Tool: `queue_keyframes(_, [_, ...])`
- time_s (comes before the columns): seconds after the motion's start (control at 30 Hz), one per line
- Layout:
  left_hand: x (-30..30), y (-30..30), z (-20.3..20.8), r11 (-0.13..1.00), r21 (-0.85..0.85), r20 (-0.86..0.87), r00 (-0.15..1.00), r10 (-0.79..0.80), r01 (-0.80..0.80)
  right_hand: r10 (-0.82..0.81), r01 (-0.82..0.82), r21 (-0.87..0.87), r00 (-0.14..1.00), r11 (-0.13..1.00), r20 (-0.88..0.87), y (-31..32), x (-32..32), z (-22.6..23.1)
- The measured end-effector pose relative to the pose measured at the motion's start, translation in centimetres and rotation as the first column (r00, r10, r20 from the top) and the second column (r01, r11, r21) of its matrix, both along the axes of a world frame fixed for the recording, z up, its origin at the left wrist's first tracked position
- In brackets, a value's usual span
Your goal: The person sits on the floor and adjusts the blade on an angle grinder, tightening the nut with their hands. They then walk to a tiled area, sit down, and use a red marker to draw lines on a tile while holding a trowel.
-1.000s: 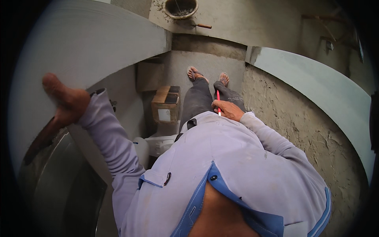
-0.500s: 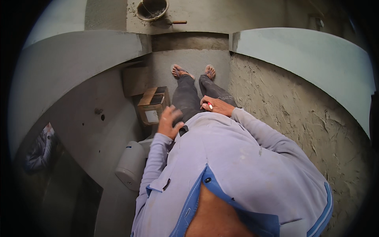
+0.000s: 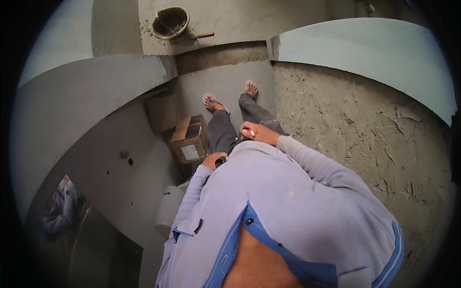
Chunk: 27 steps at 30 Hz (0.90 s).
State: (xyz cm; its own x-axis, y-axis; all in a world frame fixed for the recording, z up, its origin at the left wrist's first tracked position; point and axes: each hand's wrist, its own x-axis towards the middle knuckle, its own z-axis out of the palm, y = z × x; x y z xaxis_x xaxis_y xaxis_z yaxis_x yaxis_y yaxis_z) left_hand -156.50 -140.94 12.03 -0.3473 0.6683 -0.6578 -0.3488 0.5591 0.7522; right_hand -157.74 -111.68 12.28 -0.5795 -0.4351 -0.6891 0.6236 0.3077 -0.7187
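Observation:
My right hand (image 3: 260, 133) is closed in front of my lap, with a small red-and-white pen-like item (image 3: 251, 131) showing between its fingers. What kind of thing it is, I cannot make out. My left hand (image 3: 213, 161) rests low at my left hip, beside a small black object (image 3: 221, 162) at the hem of my pale shirt (image 3: 269, 187). Its fingers are mostly hidden there, so their grip does not show. Dark trousers (image 3: 222, 132) cover my legs, and my feet in flip-flops (image 3: 214, 102) stand on the grey floor.
Left of my legs sits a taped cardboard box (image 3: 189, 139), near a white rounded container (image 3: 169, 206). A rough plastered wall (image 3: 355, 129) runs along the right. Beyond the doorway sill (image 3: 221, 55) are a bucket of mortar (image 3: 170, 23) and a wooden-handled tool (image 3: 205, 35).
My left hand has come down from a spread, raised position to my hip beside the black object. My right hand keeps the red-and-white item. The view has shifted and tilted somewhat.

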Motion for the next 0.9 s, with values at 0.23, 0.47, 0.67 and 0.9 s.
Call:
queue_keyframes(0.23, [1.3,-1.7,-4.1,0.940,0.252,0.238,0.927,-0.290,0.229,-0.035,0.137,0.318,0.952,0.938,-0.304,-0.7,0.8,-5.6])
queue_keyframes(0.47, [-1.5,5.1,-10.4,0.871,0.073,0.692,0.604,-0.395,0.486,0.338,-0.066,0.670,0.897,0.739,-0.284,6.0,-4.3,-32.0])
queue_keyframes(0.67, [-4.5,10.8,-25.4,0.953,-0.185,0.267,0.945,-0.188,0.242,0.540,-0.193,0.767,0.810,0.612,-0.227,11.7,-12.1,-49.8])
queue_keyframes(0.9, [-6.7,15.0,-32.4,0.897,-0.148,-0.036,0.904,-0.425,0.416,0.752,-0.033,0.860,0.502,0.510,-0.427,14.4,-14.0,-64.3])
